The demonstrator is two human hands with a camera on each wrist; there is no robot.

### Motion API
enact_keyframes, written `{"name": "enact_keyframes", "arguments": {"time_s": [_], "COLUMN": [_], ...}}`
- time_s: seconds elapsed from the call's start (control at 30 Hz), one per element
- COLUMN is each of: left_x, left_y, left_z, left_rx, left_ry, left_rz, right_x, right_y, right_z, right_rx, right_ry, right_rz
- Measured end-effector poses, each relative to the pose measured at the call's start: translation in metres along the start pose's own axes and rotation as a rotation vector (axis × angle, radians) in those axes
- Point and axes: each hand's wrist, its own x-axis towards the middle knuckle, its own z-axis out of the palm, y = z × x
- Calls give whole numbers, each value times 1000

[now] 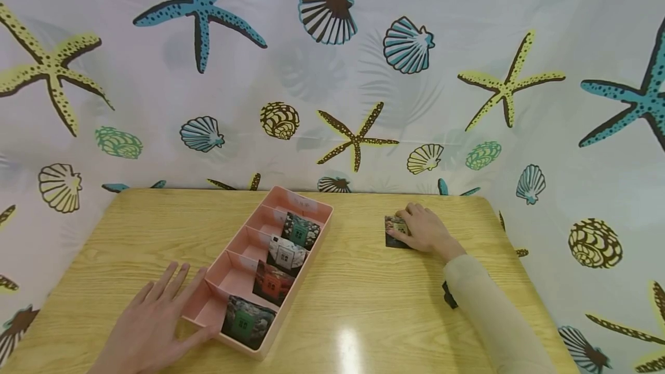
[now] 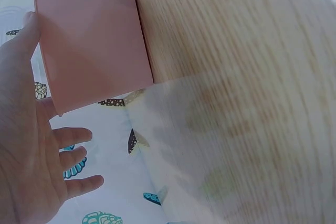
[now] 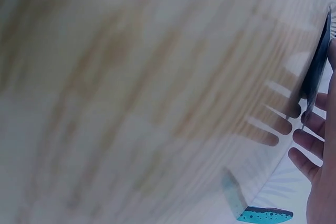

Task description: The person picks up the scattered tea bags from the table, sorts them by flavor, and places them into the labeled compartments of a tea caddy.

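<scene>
A long pink divided box [image 1: 264, 352] stands at a slant on the table. Beside its near left corner is my left hand [image 1: 150, 322], fingers straight and spread, thumb at the near rim. The left wrist view shows the thumb and index finger at the edges of the pink wall [image 2: 94, 35]. Printed packets stand in the box: dark with a green label [image 1: 246, 322], red [image 1: 272, 283], white [image 1: 286, 255] and dark green [image 1: 301, 229]. Off to the right, my right hand [image 1: 423, 228] pinches a dark flat packet [image 1: 393, 240], which appears edge-on in the right wrist view.
The wooden table [image 1: 358, 299] ends at a white curtain [image 1: 363, 79] printed with starfish and shells, at the back and both sides. The far compartment [image 1: 296, 204] of the box shows a bare floor. A small black object [image 1: 449, 296] shows beside the right sleeve [image 1: 488, 305].
</scene>
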Motion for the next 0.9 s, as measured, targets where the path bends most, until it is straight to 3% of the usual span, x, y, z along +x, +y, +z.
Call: {"name": "enact_keyframes", "arguments": {"time_s": [0.9], "left_x": [1], "left_y": [0], "left_z": [1], "left_rx": [-4], "left_ry": [-2], "left_rz": [-8], "right_x": [-3], "right_y": [-7], "right_z": [-9], "right_rx": [-38], "right_ry": [125], "right_rz": [-63]}}
